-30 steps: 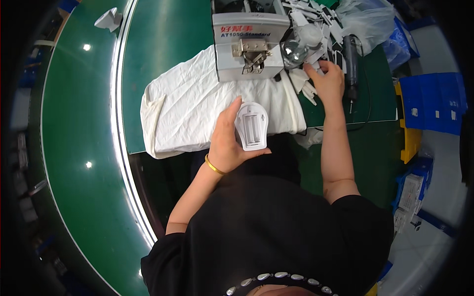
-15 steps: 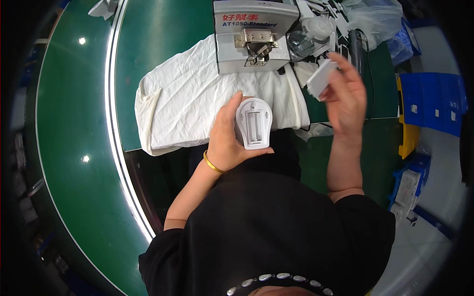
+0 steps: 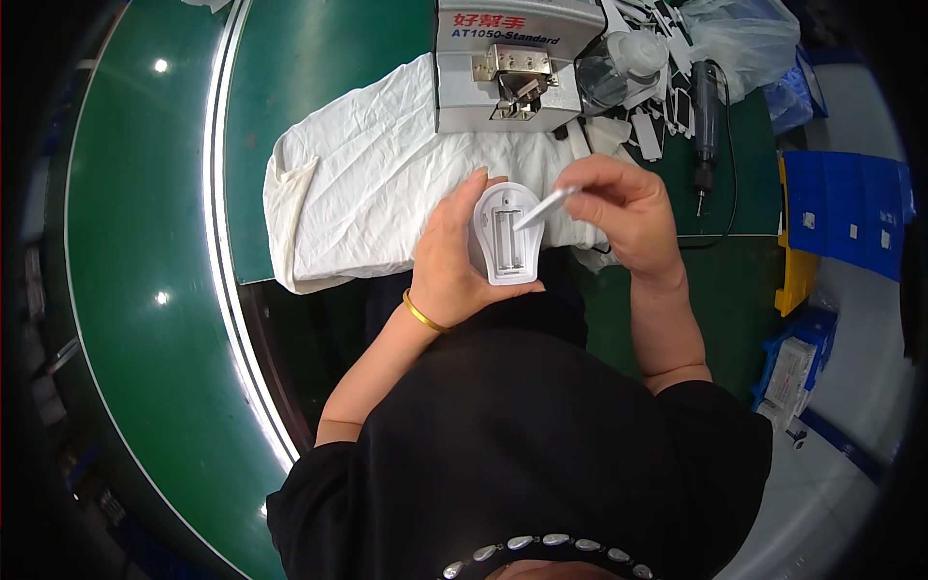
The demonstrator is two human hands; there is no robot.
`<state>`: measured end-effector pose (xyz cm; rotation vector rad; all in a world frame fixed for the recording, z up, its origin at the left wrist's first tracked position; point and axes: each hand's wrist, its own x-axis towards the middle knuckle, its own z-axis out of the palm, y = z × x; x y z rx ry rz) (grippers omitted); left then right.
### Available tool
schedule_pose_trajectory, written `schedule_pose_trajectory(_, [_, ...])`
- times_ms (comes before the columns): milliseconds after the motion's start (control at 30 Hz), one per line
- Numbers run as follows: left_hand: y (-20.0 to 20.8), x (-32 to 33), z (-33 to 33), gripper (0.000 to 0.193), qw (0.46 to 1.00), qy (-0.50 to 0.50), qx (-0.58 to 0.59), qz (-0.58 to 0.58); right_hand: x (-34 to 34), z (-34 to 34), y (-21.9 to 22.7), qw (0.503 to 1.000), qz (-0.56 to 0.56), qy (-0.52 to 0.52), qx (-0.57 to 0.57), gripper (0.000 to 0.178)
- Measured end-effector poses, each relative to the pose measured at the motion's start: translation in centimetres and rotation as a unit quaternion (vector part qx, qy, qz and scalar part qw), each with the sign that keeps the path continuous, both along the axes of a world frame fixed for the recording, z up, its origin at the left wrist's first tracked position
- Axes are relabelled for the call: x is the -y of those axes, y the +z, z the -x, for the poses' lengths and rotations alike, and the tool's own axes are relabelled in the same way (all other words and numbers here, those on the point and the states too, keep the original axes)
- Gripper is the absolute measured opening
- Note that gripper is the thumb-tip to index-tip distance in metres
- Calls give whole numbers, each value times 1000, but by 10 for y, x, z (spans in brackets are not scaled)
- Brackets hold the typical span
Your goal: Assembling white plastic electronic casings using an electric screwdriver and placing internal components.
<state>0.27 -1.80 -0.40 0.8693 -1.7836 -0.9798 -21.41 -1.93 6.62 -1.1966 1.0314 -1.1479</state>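
My left hand (image 3: 448, 253) grips a white plastic housing (image 3: 480, 253), rounded at the top and narrower below. Its open battery compartment (image 3: 508, 242) faces up, with metal contacts at its ends and no batteries inside. Between the thumb and fingers of my right hand (image 3: 623, 215) is a thin white battery cover (image 3: 547, 207), seen nearly edge-on. The cover slants down to the left, its lower end over the right side of the compartment. Whether it touches the housing, I cannot tell.
A white cloth (image 3: 348, 184) covers the near part of the green table (image 3: 309, 53). Behind it stands a grey machine (image 3: 507, 92). At the right are a clear bottle (image 3: 604, 82), several white plastic parts (image 3: 646, 135), a dark electric screwdriver (image 3: 706, 126) and blue bins (image 3: 841, 203).
My right hand has brought the cover left and down from beside the machine to the housing, turning it edge-on. The housing has shifted slightly right and up in the view.
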Motion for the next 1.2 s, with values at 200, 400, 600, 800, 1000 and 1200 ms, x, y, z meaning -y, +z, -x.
schedule_pose_trajectory(200, [0,0,1,123,999,-5,-16,-34,-1,7,6,985,90,136,-52,18])
schedule_pose_trajectory(400, [-1,0,0,122,1000,2,-9,5,-4,-2,7,998,37,29,-49,17])
schedule_pose_trajectory(600, [0,-2,2,122,1000,3,-7,-14,-8,-16,5,994,-107,0,-24,23])
schedule_pose_trajectory(800, [-2,-2,2,119,1000,4,-9,-17,-5,-27,7,991,-116,1,-63,17])
schedule_pose_trajectory(1000, [-3,2,1,112,996,6,37,85,-3,-25,-1,955,64,43,-286,19])
schedule_pose_trajectory(1200, [-6,0,3,111,999,2,2,35,-18,-30,-8,938,81,10,-338,40])
